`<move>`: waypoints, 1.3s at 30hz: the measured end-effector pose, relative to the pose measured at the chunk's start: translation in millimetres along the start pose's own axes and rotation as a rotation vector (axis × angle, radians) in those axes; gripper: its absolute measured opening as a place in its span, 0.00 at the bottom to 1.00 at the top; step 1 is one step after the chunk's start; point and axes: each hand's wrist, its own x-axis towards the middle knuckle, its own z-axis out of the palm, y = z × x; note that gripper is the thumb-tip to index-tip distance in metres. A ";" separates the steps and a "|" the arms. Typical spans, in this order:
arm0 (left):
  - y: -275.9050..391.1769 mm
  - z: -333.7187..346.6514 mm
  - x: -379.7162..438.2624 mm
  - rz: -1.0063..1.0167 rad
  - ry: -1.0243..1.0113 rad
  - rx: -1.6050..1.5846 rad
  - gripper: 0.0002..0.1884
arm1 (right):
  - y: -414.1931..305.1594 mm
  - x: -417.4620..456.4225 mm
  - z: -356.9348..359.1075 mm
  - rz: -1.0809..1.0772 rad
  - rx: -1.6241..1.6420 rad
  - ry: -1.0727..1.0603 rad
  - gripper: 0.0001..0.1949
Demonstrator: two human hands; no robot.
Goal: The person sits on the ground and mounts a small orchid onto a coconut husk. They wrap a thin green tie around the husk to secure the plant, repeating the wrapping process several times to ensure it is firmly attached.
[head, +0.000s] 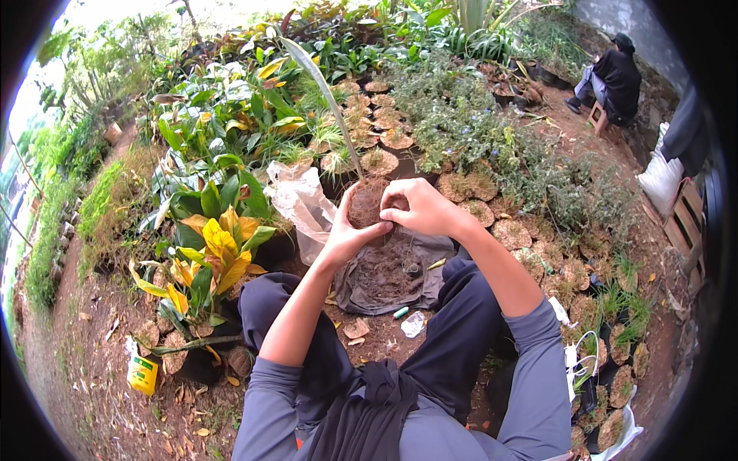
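Note:
A fibre-wrapped root ball [366, 203], with one long upright leaf [323, 86] rising from its top, is held over a dark cloth [426, 294]. My left hand [353, 230] cups its left side and underside, the thumb stretched along the bottom. At its right side is my right hand [416, 206], fingers curled with the tips at the fibre; whether they pinch a strand cannot be told. Loose brown soil and fibre [383, 268] lie on the cloth below. A pale plastic bag [300, 199] is beside my left hand.
Yellow-leaved plants [222, 248] stand on the left, near a yellow container [142, 374]. Potted plants [510, 233] line the right, with a white cable [582, 357] among them. A small green object [400, 312] lies between my legs. A person [618, 80] sits on a stool at the upper right.

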 end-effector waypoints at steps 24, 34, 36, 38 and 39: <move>-8.4 7.3 -4.7 -0.072 -0.102 0.026 0.47 | -37.1 19.6 -54.2 -0.214 -0.430 0.128 0.08; 8.0 8.3 -14.3 -0.134 -0.037 -0.090 0.45 | 46.4 24.7 -31.7 0.025 -0.018 0.177 0.09; 12.6 10.3 -11.6 -0.094 -0.099 -0.176 0.42 | 66.6 21.3 -17.9 0.108 0.164 0.191 0.07; 16.1 7.1 -12.4 -0.085 -0.088 -0.256 0.39 | 68.4 20.1 -1.1 0.137 0.311 0.196 0.06; 16.5 6.6 -13.0 -0.100 -0.058 -0.295 0.37 | 74.7 19.8 10.3 0.126 0.365 0.208 0.06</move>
